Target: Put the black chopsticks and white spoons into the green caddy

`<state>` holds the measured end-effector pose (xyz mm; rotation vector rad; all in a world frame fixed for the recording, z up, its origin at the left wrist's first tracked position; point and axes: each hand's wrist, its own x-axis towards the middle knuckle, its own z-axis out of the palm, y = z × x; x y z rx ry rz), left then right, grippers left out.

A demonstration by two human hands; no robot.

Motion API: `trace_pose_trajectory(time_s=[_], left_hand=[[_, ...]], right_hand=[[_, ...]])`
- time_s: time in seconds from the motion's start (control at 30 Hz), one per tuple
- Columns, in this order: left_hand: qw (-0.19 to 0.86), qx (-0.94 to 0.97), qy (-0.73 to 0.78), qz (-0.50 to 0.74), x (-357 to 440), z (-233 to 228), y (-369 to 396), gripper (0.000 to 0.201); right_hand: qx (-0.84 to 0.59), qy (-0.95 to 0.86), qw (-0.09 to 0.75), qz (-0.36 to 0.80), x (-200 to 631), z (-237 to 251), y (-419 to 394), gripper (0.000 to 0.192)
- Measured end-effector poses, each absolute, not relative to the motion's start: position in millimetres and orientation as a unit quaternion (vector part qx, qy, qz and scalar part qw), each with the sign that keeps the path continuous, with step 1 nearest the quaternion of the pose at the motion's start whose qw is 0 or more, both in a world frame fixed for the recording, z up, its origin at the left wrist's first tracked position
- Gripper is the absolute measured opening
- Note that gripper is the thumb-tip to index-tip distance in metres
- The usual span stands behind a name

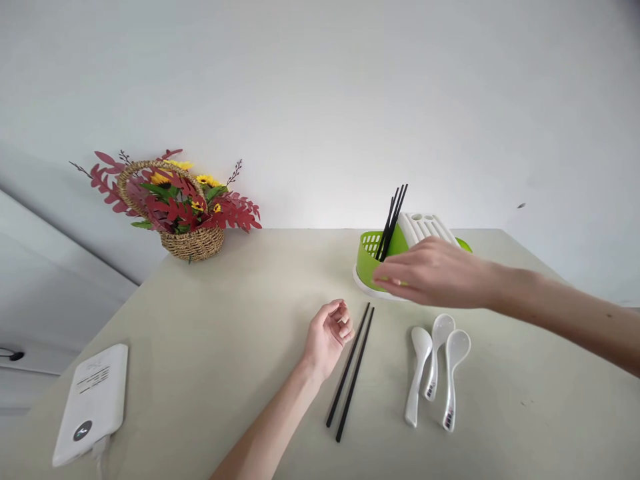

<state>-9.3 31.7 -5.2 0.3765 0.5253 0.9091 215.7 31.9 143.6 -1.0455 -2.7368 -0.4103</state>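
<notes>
We have our right hand (430,272) stretched out flat across the front of the green cutlery holder (369,261), fingers extended and close together, palm down, with nothing visibly gripped in it; whether the fingertips actually touch the holder's wall we cannot tell, since the hand covers that part; the black chopsticks (393,219) already standing in the holder lean to the right just above our knuckles, so a careless lift of the wrist could, we judge, knock them sideways or tip the light holder on its white base; our left hand (327,337) rests on the table (240,333), palm up, fingers loosely curled and empty, lying just beside the upper end of the pair of chopsticks on the table (350,373), not clearly touching them; a nudge from those knuckles could roll the pair apart or push them toward the three white spoons (434,373), which lie close together to the right, handles toward us; the spoons sit near our right forearm, so dragging the arm back low could sweep them across the surface; the flower basket (193,227) and the white power bank (93,403) lie well apart at the left, outside the likely path of either hand.
</notes>
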Motion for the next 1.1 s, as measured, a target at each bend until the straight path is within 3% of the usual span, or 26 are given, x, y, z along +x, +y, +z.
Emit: trace_pose_trajectory(time_s=[0.13,0.33,0.43,0.77,1.1], left_hand=[[0.849,0.178,0.245,0.434,-10.0,-6.1,32.8,0.020],[0.850,0.174,0.234,0.439,-9.9,-6.9,33.2,0.019],[0.851,0.172,0.234,0.438,-9.9,-6.7,32.8,0.020],[0.851,0.166,0.237,0.438,-9.5,-7.2,32.7,0.021],[0.848,0.170,0.244,0.438,-9.0,-3.6,31.9,0.022]], right_hand=[[-0.320,-0.940,0.002,-0.117,203.2,118.7,17.3,0.041],[-0.339,-0.934,-0.104,-0.037,193.2,89.4,10.3,0.017],[-0.343,-0.929,-0.137,-0.031,190.5,76.5,11.0,0.024],[-0.356,-0.912,-0.194,-0.056,190.3,49.7,20.6,0.041],[-0.359,-0.914,-0.182,-0.050,196.7,37.6,28.3,0.024]])
